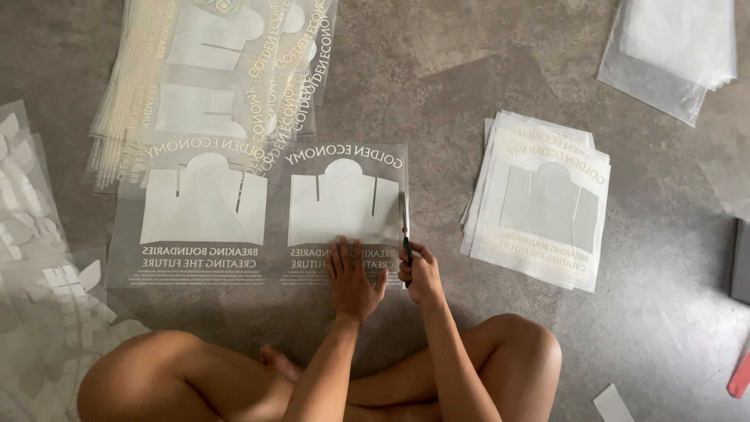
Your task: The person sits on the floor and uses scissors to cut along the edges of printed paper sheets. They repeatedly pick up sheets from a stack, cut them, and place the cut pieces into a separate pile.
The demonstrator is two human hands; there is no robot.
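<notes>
— What is the left hand [351, 275] doing?

— It is lying flat with fingers spread wide on the lower edge of a clear printed sheet [346, 209], which is lying on the grey floor [469, 70] right in front of the crossed legs. I judge it is pressing the sheet down so it is not sliding.

— And the right hand [420, 273]?

— It is closing around a pair of scissors [406, 234], with the blades pointing away from the body along the sheet's right edge. The blades seem to be running just outside the pale printed shape, probably trimming along it.

— What is lying around?

— A second sheet [201, 209] is sitting just to the left, touching or overlapping the first; I cannot tell which. A fanned pile of sheets [211, 70] is lying beyond it. To the right, well apart, a neat stack of white-backed sheets [539, 199] is resting, and cut scraps [39, 258] are spreading along the left edge.
</notes>
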